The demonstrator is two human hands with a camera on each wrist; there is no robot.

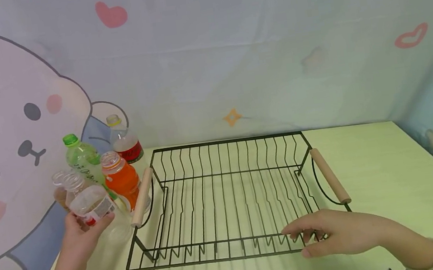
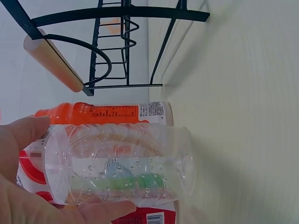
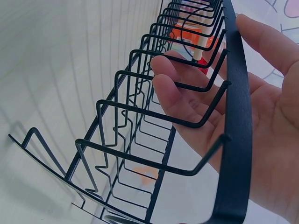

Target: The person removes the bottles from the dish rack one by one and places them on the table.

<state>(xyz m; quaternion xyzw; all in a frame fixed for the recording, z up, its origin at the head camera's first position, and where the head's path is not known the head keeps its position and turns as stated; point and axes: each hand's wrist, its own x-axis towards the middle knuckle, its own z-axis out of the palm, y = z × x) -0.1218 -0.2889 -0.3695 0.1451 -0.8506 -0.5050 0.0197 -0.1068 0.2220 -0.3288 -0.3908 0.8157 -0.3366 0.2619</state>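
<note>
My left hand [image 1: 84, 237] holds a clear plastic bottle [image 1: 93, 200] without a cap, thumb on one side and fingers on the other. In the left wrist view the clear bottle [image 2: 126, 163] shows water drops on its wall, and the left thumb [image 2: 28, 133] lies at its upper part. Over the front right of a black wire dish rack [image 1: 216, 261] is my right hand [image 1: 338, 233], fingers loosely bent. The right wrist view shows the rack's flat rail [image 3: 238, 116] crossing before the right hand [image 3: 268, 116], thumb and fingers on opposite sides; contact cannot be told.
Beside the rack's left wooden handle [image 1: 142, 198] stand an orange bottle [image 1: 124, 181], a green bottle [image 1: 85, 160] and a clear bottle with red label [image 1: 127, 145]. Another bottle [image 1: 60, 196] is partly hidden. A second wooden handle [image 1: 330, 175] is at right. A printed curtain [image 1: 255, 57] hangs behind.
</note>
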